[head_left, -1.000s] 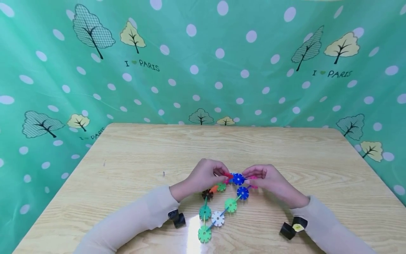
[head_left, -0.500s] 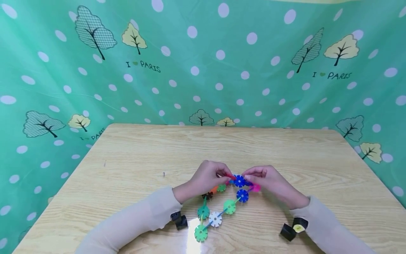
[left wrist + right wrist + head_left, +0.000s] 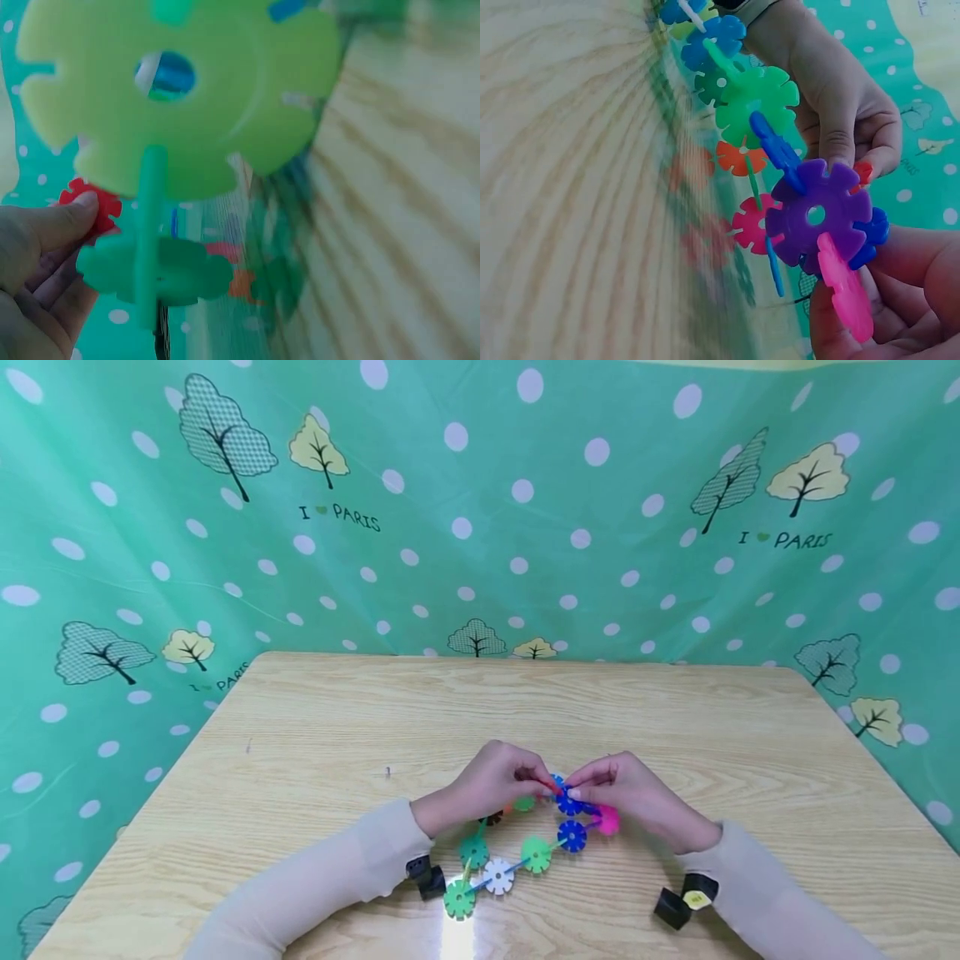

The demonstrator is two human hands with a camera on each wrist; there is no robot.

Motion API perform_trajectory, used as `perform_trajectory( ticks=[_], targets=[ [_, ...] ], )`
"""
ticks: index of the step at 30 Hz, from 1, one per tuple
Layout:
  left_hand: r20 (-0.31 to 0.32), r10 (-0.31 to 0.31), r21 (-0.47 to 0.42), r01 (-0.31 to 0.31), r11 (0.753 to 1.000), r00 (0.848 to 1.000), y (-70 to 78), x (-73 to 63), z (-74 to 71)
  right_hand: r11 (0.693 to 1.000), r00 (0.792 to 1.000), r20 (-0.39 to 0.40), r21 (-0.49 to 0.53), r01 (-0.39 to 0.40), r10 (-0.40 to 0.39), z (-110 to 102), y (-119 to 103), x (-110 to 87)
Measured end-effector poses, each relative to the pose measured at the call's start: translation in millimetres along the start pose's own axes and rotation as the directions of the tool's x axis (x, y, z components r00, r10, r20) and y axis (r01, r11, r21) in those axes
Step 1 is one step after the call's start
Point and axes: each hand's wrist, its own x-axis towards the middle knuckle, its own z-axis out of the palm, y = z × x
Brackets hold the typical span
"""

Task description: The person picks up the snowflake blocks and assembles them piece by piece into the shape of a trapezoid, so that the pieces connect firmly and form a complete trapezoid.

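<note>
My left hand (image 3: 498,781) pinches a red notched snowflake disc (image 3: 105,210) between thumb and fingers. Close against it, my right hand (image 3: 637,797) grips a dark blue notched disc (image 3: 871,234) in the chain of interlocked discs. A purple disc (image 3: 817,214) and a pink disc (image 3: 846,292) sit beside those right fingertips. Toward the person the chain runs through a second blue disc (image 3: 572,837), a green disc (image 3: 536,855), a white disc (image 3: 498,877) and another green disc (image 3: 459,899). A teal disc (image 3: 474,852) leads back toward the left hand, which partly hides that side.
The wooden table (image 3: 337,718) reaches back to a green dotted curtain (image 3: 420,527). A tiny dark mark or scrap (image 3: 387,772) is left of the hands. Black wrist cameras (image 3: 673,907) hang by both sleeves, near the tabletop.
Both hands have come closer together, the right one shifting slightly left. The chain's near end has swung left and a little away from the person. Both discs stay pinched.
</note>
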Motion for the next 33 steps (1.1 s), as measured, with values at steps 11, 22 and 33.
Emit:
perform_trajectory(
  ticks=[11, 22, 33],
  targets=[
    [0.016, 0.011, -0.025, -0.01, 1.0, 1.0, -1.2, -2.0, 0.1, 0.998, 1.0, -0.004, 0.068, 0.0, 0.001, 9, -5, -0.1],
    [-0.013, -0.09, -0.171, 0.086, 0.982, 0.996, -9.0, 2.0, 6.9, 0.997, 0.999, -0.01, 0.068, -0.043, 0.043, 5, -2, -1.5],
    [0.15, -0.129, -0.13, 0.149, 0.98, 0.98, -25.6, 11.5, -20.1, 0.995, 0.999, 0.043, 0.099, -0.034, 0.03, -2, 8, -6.2]
  ],
)
